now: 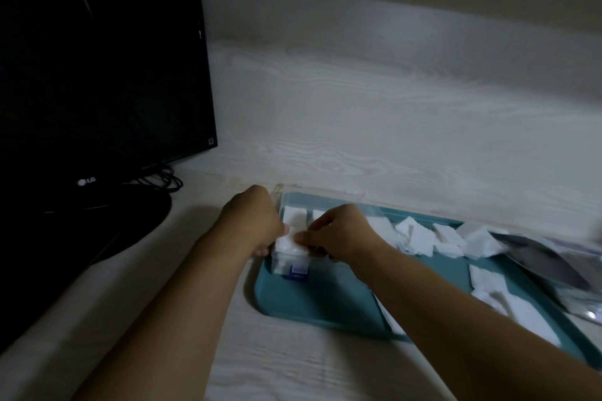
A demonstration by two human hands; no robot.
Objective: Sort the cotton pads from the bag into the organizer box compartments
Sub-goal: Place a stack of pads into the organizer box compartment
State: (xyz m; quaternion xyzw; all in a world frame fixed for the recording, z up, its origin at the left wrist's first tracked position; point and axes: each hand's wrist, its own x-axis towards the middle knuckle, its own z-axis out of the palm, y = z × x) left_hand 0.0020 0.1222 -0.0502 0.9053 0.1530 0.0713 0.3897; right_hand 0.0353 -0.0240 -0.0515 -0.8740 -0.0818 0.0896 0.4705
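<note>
A clear organizer box [293,265] stands at the left end of a teal tray [312,301], its lid raised at the back. White cotton pads [294,217] fill its rear compartments. My left hand [252,216] grips the box's left side, fingers curled. My right hand [340,231] pinches a white cotton pad [288,242] over the front left compartment. Several loose cotton pads [420,238] lie on the tray to the right. The silvery bag [550,262] lies at the tray's right end.
A black LG monitor [97,75] with its round stand and cables sits on the pale wood-grain table [358,124] to the left. More pads [498,290] lie near the tray's right front. A wall runs along the back.
</note>
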